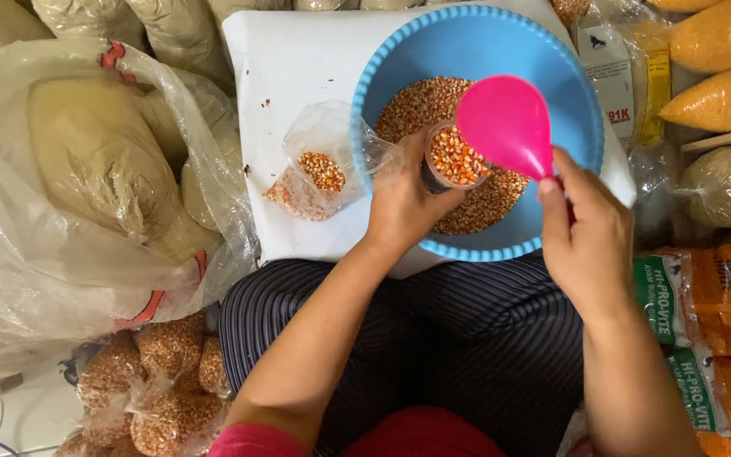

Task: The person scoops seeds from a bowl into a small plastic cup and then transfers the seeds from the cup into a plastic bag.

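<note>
My left hand (403, 203) grips a small clear cup (454, 158) filled with orange corn kernels, held over a blue bowl (564, 80) that has more kernels (416, 106) in its bottom. A pink plastic scoop (505, 123) is held by its handle in my right hand (590, 241), with the underside of its bowl toward me, tipped just above the cup. To the left of the bowl, a small clear plastic bag (319, 169) with some kernels in it lies on the white board (289, 68).
The white board rests on my lap, over striped trousers (467, 338). A big clear sack of pale grain bags (86, 178) sits to the left. Bags of brownish grain (162, 381) lie lower left. Orange feed packets (721, 338) and yellow grain bags (721, 59) crowd the right.
</note>
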